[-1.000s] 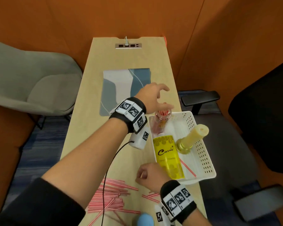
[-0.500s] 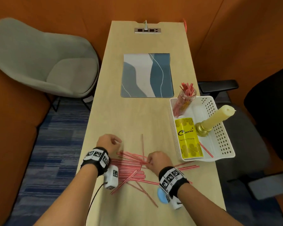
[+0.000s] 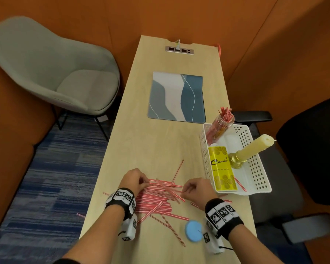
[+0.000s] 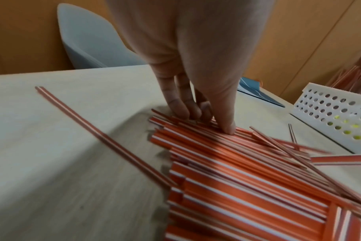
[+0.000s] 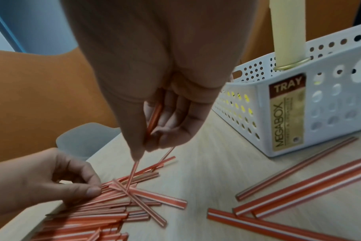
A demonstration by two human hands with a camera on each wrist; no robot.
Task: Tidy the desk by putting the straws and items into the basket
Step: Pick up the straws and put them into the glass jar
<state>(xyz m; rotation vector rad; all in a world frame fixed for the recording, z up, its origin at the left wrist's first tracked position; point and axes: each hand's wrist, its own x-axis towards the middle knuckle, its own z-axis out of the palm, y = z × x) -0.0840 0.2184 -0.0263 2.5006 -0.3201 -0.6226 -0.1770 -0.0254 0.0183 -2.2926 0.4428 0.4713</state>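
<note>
A pile of red-and-white striped straws (image 3: 156, 199) lies on the near part of the wooden desk (image 3: 160, 145). My left hand (image 3: 139, 181) pinches the left ends of the top straws, thumb on top and fingers (image 4: 183, 109) curled behind them. My right hand (image 3: 187, 189) pinches a few thin straws (image 5: 154, 119) between thumb and fingers, lifting their right ends off the pile (image 5: 105, 210). The white perforated basket (image 3: 203, 151) stands at the right desk edge. It holds a jar of straws (image 3: 220, 124), a yellow box (image 3: 222, 168) and a candle (image 3: 253, 149) in a brass holder.
A round blue item (image 3: 193, 230) lies by my right wrist. Loose straws (image 5: 299, 194) are scattered between the pile and the basket (image 5: 330, 106). A blue-grey mat (image 3: 176, 97) lies mid-desk. A grey chair (image 3: 55, 73) stands left, a black office chair (image 3: 312, 149) right.
My left hand has left the jar in the basket and come back to the straw pile. Both hands now hold the ends of the straws, the right one lifting a few.
</note>
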